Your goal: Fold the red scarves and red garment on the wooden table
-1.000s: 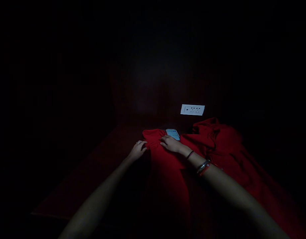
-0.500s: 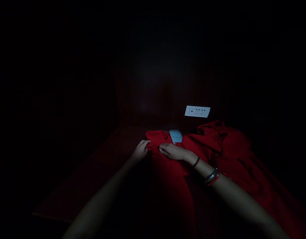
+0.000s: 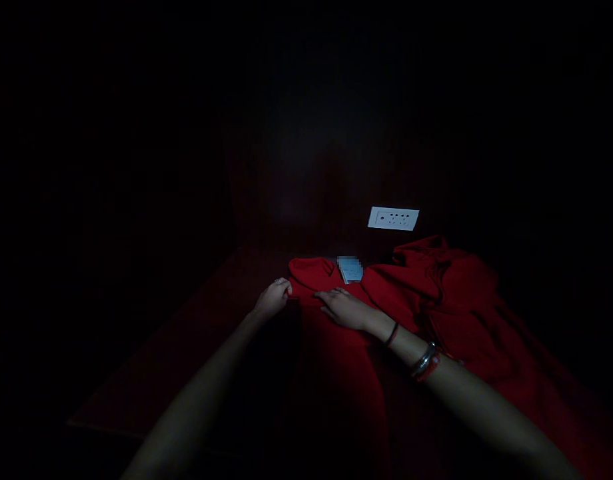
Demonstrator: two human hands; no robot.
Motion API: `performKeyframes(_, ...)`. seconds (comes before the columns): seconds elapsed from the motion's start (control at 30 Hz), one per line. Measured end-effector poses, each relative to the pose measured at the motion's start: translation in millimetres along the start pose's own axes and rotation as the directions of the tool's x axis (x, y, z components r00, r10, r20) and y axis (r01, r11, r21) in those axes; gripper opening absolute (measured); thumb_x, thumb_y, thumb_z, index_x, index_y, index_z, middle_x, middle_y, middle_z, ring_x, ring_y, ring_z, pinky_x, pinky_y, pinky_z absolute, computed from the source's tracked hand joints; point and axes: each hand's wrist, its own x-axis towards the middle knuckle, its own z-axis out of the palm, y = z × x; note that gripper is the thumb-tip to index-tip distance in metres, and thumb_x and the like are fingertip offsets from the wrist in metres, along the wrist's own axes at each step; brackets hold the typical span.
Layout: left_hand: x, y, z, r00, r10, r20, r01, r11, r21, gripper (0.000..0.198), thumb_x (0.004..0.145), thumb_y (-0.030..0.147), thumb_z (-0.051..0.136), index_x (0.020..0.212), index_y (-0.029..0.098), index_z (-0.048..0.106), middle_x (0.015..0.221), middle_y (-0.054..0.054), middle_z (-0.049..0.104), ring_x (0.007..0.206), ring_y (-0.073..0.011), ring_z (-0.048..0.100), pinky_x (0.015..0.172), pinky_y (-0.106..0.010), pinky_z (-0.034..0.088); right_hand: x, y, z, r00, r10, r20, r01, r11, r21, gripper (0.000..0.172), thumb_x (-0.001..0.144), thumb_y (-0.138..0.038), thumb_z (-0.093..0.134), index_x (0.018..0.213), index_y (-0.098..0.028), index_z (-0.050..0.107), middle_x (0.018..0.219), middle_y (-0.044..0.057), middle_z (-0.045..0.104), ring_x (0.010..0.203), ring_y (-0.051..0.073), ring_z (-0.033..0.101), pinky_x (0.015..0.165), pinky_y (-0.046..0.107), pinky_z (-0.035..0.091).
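A red cloth (image 3: 336, 347) lies spread over a dark surface in a very dim room. My left hand (image 3: 272, 298) pinches the cloth's left edge near its far end, fingers closed on the fabric. My right hand (image 3: 344, 309) lies flat on the cloth just right of that, fingers stretched out and pressing down. Bangles and a thread band sit on my right wrist. A lit phone (image 3: 350, 269) lies just beyond my right hand, partly tucked against the cloth's folded far edge.
More red cloth (image 3: 446, 287) is bunched in a heap to the right. A white socket plate (image 3: 393, 218) is on the dark wall behind. The reddish surface (image 3: 186, 347) stretches to the left; everything else is in darkness.
My right hand has slid back toward me off the phone and now lies flat on the cloth. The far edge of the cloth is folded a little more. The left hand keeps its grip.
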Motion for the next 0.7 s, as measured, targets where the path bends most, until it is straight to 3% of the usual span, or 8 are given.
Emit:
performKeyframes(0.13, -1, -8, -5.2, 0.997, -0.059, 0.051, 0.059, 0.998, -0.007, 0.015, 0.065, 0.008, 0.047, 0.069, 0.019, 0.056, 0.08, -0.002, 0.056, 0.081, -0.0168, 0.052, 0.076, -0.029, 0.042, 4, 7, -6, 0.998, 0.011, 0.07, -0.007, 0.999, -0.051, 0.026, 0.087, -0.026, 0.036, 0.099, -0.012, 0.055, 0.096, 0.013, 0.059, 0.091, 0.019, 0.054, 0.085, 0.033, 0.036)
performKeyframes(0.27, 2, -9, -6.2, 0.993, -0.091, 0.078, 0.094, 0.995, -0.034, 0.01, 0.066, 0.011, 0.051, 0.064, 0.019, 0.058, 0.075, -0.001, 0.059, 0.076, -0.0151, 0.055, 0.073, -0.025, 0.043, 5, 3, 0, 0.996, -0.054, 0.07, 0.061, 0.993, -0.1, 0.023, 0.085, -0.024, 0.039, 0.101, -0.014, 0.052, 0.095, 0.012, 0.056, 0.089, 0.018, 0.054, 0.087, 0.035, 0.034)
performKeyframes(0.37, 4, -5, -2.0, 0.986, -0.169, -0.009, 0.169, 0.985, -0.029, 0.02, 0.077, 0.019, 0.042, 0.085, 0.016, 0.06, 0.084, -0.006, 0.06, 0.08, -0.0167, 0.055, 0.073, -0.029, 0.044, 4, -1, 0, 0.997, -0.052, 0.064, 0.06, 0.991, -0.12, 0.023, 0.085, -0.024, 0.039, 0.104, -0.015, 0.049, 0.096, 0.012, 0.055, 0.088, 0.018, 0.054, 0.085, 0.035, 0.035)
performKeyframes(0.43, 2, -2, 2.8, 0.989, -0.142, -0.043, 0.142, 0.99, 0.01, 0.027, 0.079, 0.026, 0.043, 0.1, 0.017, 0.057, 0.101, -0.009, 0.057, 0.092, -0.0202, 0.052, 0.079, -0.034, 0.042, 5, -3, -3, 0.995, -0.064, 0.071, 0.072, 0.99, -0.117, 0.022, 0.085, -0.022, 0.039, 0.103, -0.015, 0.049, 0.094, 0.012, 0.057, 0.086, 0.018, 0.055, 0.082, 0.034, 0.036)
performKeyframes(0.53, -2, 2, 8.7, 0.993, -0.109, 0.046, 0.104, 0.99, 0.095, 0.03, 0.078, 0.029, 0.046, 0.106, 0.027, 0.056, 0.121, -0.007, 0.049, 0.105, -0.0278, 0.045, 0.084, -0.047, 0.036, 5, -1, -11, 0.992, -0.092, 0.092, 0.096, 0.995, -0.038, 0.02, 0.085, -0.023, 0.039, 0.1, -0.015, 0.05, 0.088, 0.01, 0.06, 0.08, 0.017, 0.056, 0.074, 0.028, 0.039)
performKeyframes(0.6, -3, 3, 9.3, 0.98, -0.167, 0.107, 0.157, 0.983, 0.091, 0.029, 0.078, 0.027, 0.045, 0.104, 0.032, 0.058, 0.125, -0.005, 0.047, 0.108, -0.0312, 0.042, 0.083, -0.054, 0.033, 6, 2, -15, 0.993, -0.078, 0.087, 0.073, 0.995, 0.063, 0.021, 0.086, -0.027, 0.038, 0.099, -0.016, 0.05, 0.086, 0.008, 0.061, 0.076, 0.015, 0.057, 0.068, 0.024, 0.039)
performKeyframes(0.7, 0, 3, 4.6, 0.961, -0.253, 0.111, 0.265, 0.958, -0.108, 0.029, 0.071, 0.019, 0.051, 0.095, 0.03, 0.063, 0.122, -0.003, 0.05, 0.112, -0.0302, 0.04, 0.088, -0.052, 0.03, 9, 6, -18, 0.999, -0.006, 0.037, -0.001, 0.98, 0.199, 0.023, 0.087, -0.027, 0.036, 0.099, -0.015, 0.052, 0.09, 0.007, 0.061, 0.079, 0.014, 0.057, 0.07, 0.023, 0.04)
